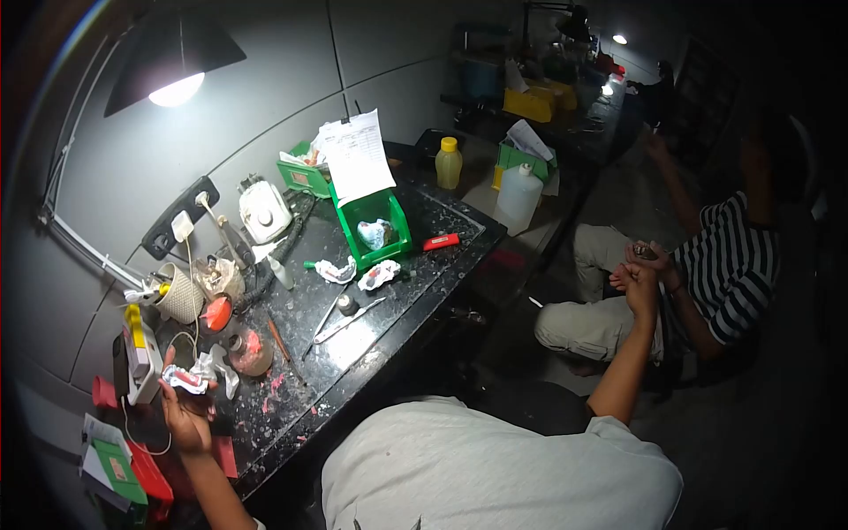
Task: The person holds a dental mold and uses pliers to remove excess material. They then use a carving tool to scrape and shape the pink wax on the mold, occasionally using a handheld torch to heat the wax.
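My left hand [187, 420] is at the bench's left end, closed around a white dental mould [184, 380] with a reddish inner part. Far to the right, my right hand [638, 278] is raised with its fingers curled together; what they hold, if anything, is hidden. Just beyond it are a seated co-worker's hands, with a small brownish object [643, 252]. Two more white moulds, one left [336, 270] and one right [379, 275], lie before a green bin [402, 231] that holds another whitish piece.
On the black bench [424, 305] are metal tools, a glass jar [251, 352], a woven basket [180, 296] and a red object [441, 242]. A lamp [177, 62] hangs above. White [518, 199] and yellow-capped [448, 163] bottles stand behind. The co-worker [724, 256] sits at right.
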The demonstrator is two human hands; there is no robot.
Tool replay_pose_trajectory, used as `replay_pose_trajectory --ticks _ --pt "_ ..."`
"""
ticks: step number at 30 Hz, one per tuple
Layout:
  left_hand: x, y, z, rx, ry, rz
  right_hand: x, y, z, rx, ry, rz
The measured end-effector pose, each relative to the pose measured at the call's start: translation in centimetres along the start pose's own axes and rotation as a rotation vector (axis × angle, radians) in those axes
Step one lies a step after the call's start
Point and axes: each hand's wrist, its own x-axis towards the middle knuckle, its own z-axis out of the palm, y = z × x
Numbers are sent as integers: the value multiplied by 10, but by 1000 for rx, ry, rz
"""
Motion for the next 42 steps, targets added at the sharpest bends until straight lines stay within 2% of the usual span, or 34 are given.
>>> replay_pose_trajectory --ticks 2,3,5,13,15,16,18,19,20,22,23,24,25,26,27,28,31,34,39,42 --pt "3 6 -5 38 13 6 2 1 8 124 73 97" --pt "-4 -9 10 -4 18 5 21 -11 -12 94 82 70" --pt "-5 -2 8 24 58 16 16 -32 10 236 132 37" --pt "-5 4 10 32 67 32 28 -7 126 -16 -187 23" --pt "-2 2 8 37 110 9 49 -1 136 -70 -180 -34" --pt "-2 1 3 47 129 35 66 6 137 -109 -106 -147" --pt "-2 -1 -12 82 188 82 135 44 132 -114 16 -317" --pt "0 0 -22 112 239 123 164 33 118 -167 116 -401" --pt "2 -8 -39 86 277 157 201 28 105 -201 144 -320" --pt "1 3 -41 48 326 149 287 38 87 -322 298 -452" --pt "0 11 -40 77 300 192 344 69 83 -397 296 -468" --pt "-3 20 -38 89 359 186 388 84 77 -602 213 -434" --pt "-4 38 -28 98 436 205 430 119 84 -600 183 -360" --pt "-9 45 -30 104 423 234 479 140 83 -555 143 -637" --pt "-18 47 -31 100 400 258 501 131 76 -730 72 -626" --pt "-26 60 -20 106 448 280 504 135 73 -810 22 -570" --pt "-48 82 10 164 585 320 485 102 86 -901 -7 -208" --pt "-70 81 16 182 668 291 461 73 91 -946 -49 -71" --pt "-91 76 0 226 711 270 434 43 98 -986 -95 -116" --pt "-92 70 -9 106 791 318 421 28 102 -995 -109 -125"
